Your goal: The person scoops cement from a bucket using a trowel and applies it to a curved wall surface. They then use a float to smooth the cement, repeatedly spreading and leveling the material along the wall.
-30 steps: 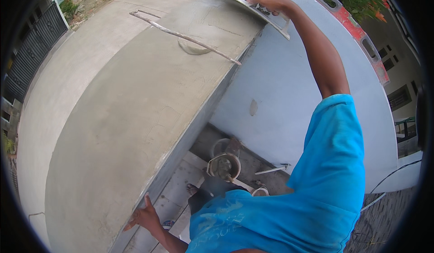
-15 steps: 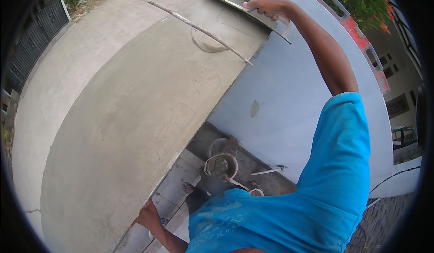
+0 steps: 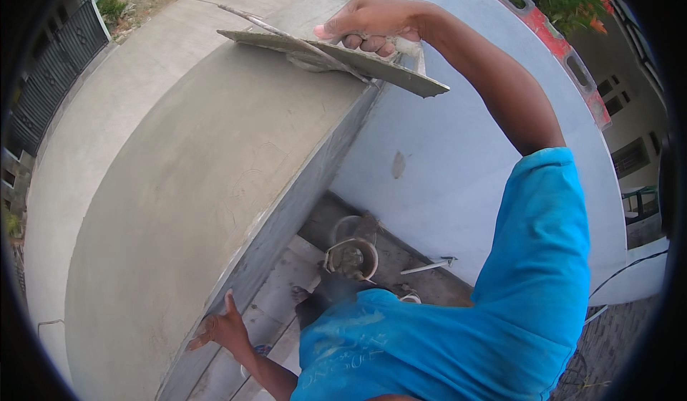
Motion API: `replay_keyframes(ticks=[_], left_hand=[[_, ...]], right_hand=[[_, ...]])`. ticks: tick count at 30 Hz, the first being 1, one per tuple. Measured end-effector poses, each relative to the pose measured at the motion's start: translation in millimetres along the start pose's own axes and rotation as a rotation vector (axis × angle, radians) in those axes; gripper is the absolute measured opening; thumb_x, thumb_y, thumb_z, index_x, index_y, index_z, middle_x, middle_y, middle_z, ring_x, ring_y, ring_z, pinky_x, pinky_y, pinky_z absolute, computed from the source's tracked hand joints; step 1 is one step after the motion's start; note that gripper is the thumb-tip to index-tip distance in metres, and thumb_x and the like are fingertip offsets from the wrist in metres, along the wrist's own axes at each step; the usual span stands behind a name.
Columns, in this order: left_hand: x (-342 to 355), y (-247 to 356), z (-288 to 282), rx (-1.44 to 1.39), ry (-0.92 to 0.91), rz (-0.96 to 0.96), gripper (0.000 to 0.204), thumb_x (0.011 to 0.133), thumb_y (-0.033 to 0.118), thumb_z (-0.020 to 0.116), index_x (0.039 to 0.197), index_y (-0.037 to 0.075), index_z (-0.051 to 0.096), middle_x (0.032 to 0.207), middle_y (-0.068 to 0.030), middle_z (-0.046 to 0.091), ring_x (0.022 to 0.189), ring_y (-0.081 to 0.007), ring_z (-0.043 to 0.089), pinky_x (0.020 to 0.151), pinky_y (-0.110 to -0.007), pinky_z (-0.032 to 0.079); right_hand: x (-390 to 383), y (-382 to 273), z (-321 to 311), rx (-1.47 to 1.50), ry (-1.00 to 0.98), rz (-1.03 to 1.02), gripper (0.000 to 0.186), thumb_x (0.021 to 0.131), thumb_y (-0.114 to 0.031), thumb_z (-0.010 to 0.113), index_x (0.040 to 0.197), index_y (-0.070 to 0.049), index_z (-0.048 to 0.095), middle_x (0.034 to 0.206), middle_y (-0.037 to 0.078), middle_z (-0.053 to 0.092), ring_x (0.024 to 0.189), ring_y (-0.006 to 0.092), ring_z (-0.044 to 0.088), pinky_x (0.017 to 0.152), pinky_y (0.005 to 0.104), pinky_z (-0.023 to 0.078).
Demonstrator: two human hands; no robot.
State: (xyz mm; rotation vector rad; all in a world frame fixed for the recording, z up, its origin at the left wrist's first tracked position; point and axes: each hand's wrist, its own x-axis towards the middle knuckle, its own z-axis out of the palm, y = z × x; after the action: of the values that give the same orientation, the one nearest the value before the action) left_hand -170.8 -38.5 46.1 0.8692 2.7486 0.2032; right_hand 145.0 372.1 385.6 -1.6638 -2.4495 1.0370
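With the right hand (image 3: pixel 376 23) clenched round its handle, holds the long plastering float (image 3: pixel 376 66) at the far end of the cement-coated slab (image 3: pixel 179 179), overhanging the right edge and crossed in view by a thin rod (image 3: pixel 250 19), contact unclear. Could snag that rod in sliding the blade and score the smoothed surface, or break the edge by tilting the overhanging end. With the left hand (image 3: pixel 223 329) splayed and empty at the near edge, could also dent the cement, if soft, by leaning there.

Wide fisheye on person's head, facing down past blue shirt (image 3: pixel 451 329) onto nearby plastered surface (image 3: pixel 179 186).
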Motion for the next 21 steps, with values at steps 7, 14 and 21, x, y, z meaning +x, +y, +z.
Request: replay_keyframes(ticks=[7,14,21], left_hand=[[5.1,-17.8,17.1,0.004,0.268,0.221,0.084,0.093,0.056,0.069,0.117,-0.023,0.058,0.112,-0.0423,0.063,0.106,-0.0500,0.063,0.098,-0.053,0.048],[-24.9,3.9,-33.0,-0.060,0.100,0.161,0.110,0.089,0.057,0.072,0.141,-0.025,0.018,0.143,-0.0493,0.016,0.138,-0.0539,0.022,0.111,-0.058,0.026],[-63.5,1.3,-48.4,0.049,0.422,0.295,0.129,0.084,0.050,0.078,0.158,-0.003,-0.014,0.157,-0.0385,-0.030,0.151,-0.0549,-0.015,0.121,-0.061,0.017]], right_hand=[[-27.5,88.0,-52.9,0.918,0.115,-0.099,0.041,0.105,-0.031,0.055,0.128,0.002,0.063,0.109,0.014,0.074,0.081,0.0159,0.075,0.065,0.0319,0.064],[-47.1,141.8,-74.4,1.003,0.142,-0.191,0.042,0.106,-0.032,0.052,0.132,0.001,0.060,0.114,0.012,0.071,0.091,0.0182,0.073,0.073,0.0361,0.064],[-50.9,183.2,-101.9,1.082,0.166,-0.234,0.035,0.099,-0.035,0.058,0.120,-0.010,0.071,0.103,0.014,0.076,0.088,0.0230,0.075,0.072,0.0415,0.062]])
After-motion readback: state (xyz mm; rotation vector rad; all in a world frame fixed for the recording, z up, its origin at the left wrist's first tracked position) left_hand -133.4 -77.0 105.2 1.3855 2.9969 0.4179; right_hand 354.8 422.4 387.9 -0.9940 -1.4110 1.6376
